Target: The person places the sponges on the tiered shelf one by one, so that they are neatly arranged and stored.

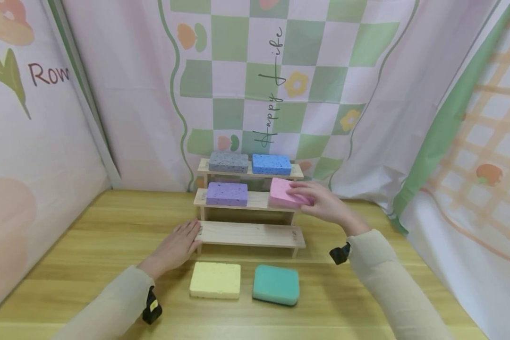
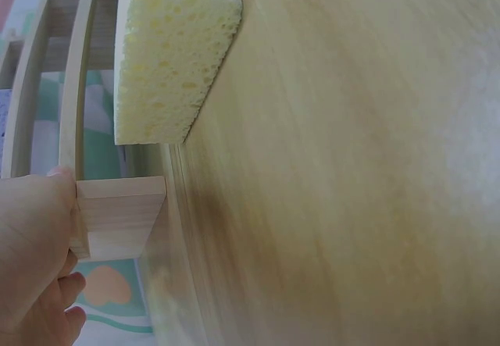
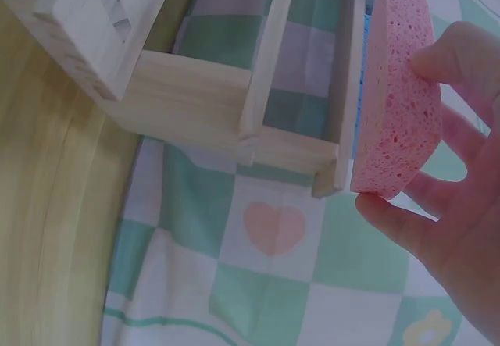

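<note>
A pink sponge is at the right end of the middle shelf of a small three-tier wooden stand. My right hand pinches it between thumb and fingers; in the right wrist view the hand holds the sponge by its edges. At the stand's lowest shelf, my left hand grips the left end. The left wrist view shows that hand with some fingers curled by the shelf end. A purple sponge lies left of the pink one.
Grey and blue sponges lie on the top shelf. In front of the stand, a yellow sponge and a teal sponge lie on the wooden table. A checked curtain hangs close behind.
</note>
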`<action>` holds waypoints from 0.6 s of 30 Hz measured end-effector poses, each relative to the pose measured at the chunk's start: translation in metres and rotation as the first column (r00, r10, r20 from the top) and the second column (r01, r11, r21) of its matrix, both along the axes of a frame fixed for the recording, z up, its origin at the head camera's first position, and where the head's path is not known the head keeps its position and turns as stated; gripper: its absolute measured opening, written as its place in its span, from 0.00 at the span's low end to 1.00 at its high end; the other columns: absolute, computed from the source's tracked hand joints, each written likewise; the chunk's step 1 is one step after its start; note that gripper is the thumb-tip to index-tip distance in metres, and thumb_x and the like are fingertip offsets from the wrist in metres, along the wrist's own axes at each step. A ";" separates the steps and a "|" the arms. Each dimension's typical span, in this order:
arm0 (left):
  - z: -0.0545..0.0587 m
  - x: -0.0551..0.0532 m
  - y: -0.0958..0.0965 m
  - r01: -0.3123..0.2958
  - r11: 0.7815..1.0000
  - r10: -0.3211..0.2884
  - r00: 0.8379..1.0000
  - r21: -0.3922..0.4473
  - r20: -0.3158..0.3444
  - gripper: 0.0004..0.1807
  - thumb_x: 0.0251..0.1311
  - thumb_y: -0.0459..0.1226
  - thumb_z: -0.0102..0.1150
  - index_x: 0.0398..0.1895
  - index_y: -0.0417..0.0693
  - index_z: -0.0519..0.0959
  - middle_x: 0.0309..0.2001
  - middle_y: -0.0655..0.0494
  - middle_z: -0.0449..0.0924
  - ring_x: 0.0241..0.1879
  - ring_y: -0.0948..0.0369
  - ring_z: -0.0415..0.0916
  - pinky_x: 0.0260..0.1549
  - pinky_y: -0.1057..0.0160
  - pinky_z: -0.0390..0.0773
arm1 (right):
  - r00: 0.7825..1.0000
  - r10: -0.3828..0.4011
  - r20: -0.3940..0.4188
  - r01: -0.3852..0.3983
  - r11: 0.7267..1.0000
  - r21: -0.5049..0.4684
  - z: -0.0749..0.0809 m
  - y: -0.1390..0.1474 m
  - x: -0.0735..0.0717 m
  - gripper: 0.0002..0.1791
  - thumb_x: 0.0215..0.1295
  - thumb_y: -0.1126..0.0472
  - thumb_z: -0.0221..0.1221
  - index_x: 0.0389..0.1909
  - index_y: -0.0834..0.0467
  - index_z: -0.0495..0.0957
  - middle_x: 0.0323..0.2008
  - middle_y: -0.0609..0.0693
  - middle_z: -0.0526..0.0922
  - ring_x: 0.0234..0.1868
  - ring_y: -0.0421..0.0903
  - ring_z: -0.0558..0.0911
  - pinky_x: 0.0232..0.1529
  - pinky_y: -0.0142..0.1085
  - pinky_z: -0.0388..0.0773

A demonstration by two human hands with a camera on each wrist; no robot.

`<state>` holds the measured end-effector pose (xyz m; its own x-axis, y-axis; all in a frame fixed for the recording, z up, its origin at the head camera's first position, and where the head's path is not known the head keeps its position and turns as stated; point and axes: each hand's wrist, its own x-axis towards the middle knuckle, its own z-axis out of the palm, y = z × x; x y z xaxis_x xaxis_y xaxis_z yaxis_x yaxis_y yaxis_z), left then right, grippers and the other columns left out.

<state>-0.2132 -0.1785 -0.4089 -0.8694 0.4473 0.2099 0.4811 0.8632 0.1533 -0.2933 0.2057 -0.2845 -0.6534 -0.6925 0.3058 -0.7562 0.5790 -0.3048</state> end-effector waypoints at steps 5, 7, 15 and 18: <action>0.002 0.001 0.001 0.003 1.000 -0.003 1.000 0.007 0.002 0.29 0.72 0.43 0.36 0.65 0.27 0.56 0.66 0.33 0.52 0.65 0.40 0.50 0.63 0.45 0.50 | 0.999 0.018 0.041 -0.018 1.000 -0.009 -0.003 -0.011 -0.006 0.24 0.54 0.69 0.60 0.55 0.59 0.75 0.62 0.56 0.66 0.64 0.59 0.60 0.60 0.57 0.56; 0.002 0.002 0.001 0.004 1.000 -0.004 1.000 0.009 0.003 0.29 0.72 0.43 0.36 0.65 0.27 0.56 0.66 0.33 0.52 0.65 0.40 0.50 0.63 0.45 0.50 | 0.998 0.024 0.054 -0.023 1.000 -0.011 -0.005 -0.015 -0.008 0.24 0.55 0.69 0.59 0.55 0.59 0.75 0.62 0.56 0.66 0.64 0.59 0.59 0.60 0.58 0.56; 0.002 0.001 0.000 -0.004 1.000 0.004 1.000 0.001 -0.005 0.29 0.72 0.43 0.36 0.65 0.27 0.55 0.66 0.33 0.52 0.65 0.40 0.50 0.62 0.45 0.51 | 0.996 0.037 0.080 -0.036 0.999 -0.017 -0.012 -0.029 -0.016 0.24 0.54 0.69 0.59 0.55 0.59 0.75 0.63 0.55 0.66 0.64 0.56 0.59 0.61 0.56 0.57; 0.001 0.000 -0.001 -0.001 1.000 0.001 1.000 -0.004 -0.009 0.29 0.72 0.43 0.37 0.65 0.27 0.56 0.66 0.33 0.53 0.65 0.40 0.50 0.62 0.45 0.51 | 0.995 0.053 0.088 -0.051 0.998 -0.023 -0.015 -0.034 -0.018 0.24 0.53 0.70 0.59 0.55 0.59 0.75 0.62 0.56 0.66 0.64 0.56 0.59 0.61 0.56 0.57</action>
